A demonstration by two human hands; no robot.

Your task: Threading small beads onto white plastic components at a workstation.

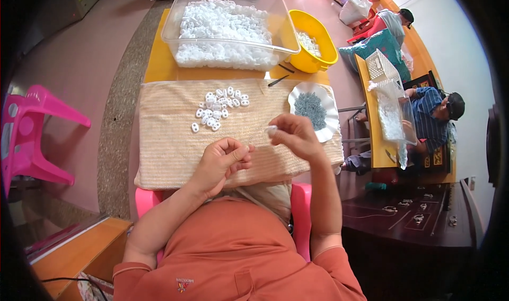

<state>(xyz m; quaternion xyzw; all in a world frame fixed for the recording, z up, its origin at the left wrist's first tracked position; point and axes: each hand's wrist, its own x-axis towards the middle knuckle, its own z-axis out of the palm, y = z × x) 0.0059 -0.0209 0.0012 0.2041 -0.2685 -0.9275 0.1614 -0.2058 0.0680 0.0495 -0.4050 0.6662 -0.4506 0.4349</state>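
My right hand (297, 136) pinches a small white plastic piece (272, 131) between thumb and fingers, over the towel just left of the scalloped dish. My left hand (222, 163) is closed in a pinch near the towel's front edge; whatever is in its fingertips is too small to make out. On the beige striped towel (169, 152) lies a loose group of white oval pieces with two dark holes each (216, 110). A white scalloped dish (332, 121) holds many small grey-blue parts (310, 110).
Behind the towel stand a large clear bin (289, 45) of white pieces and a yellow basin (328, 49) with more. A black tweezer-like tool (278, 80) lies before them. A pink stool (40, 131) is at left. Two people sit at right, one behind a wooden table (379, 155).
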